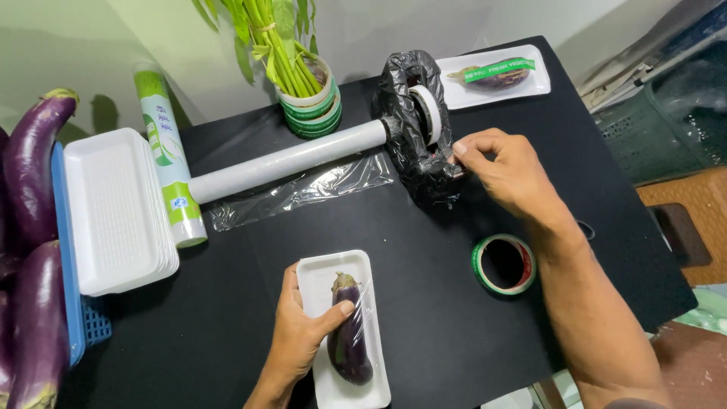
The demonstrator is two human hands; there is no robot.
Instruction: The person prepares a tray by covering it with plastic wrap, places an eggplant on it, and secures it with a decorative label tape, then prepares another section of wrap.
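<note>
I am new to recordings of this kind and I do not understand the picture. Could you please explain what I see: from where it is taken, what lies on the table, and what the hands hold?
There is no machine here. A person works with two bare hands, and the one picture comes from a camera on that person's head, looking down at a black table.

The left hand steadies a white foam tray with a wrapped purple eggplant in it. The right hand reaches to a tape dispenser covered in black plastic.

Also on the table: a roll of cling film, a stack of empty foam trays, a green tape roll, a finished eggplant tray and a potted plant. More eggplants lie at the left.
</note>
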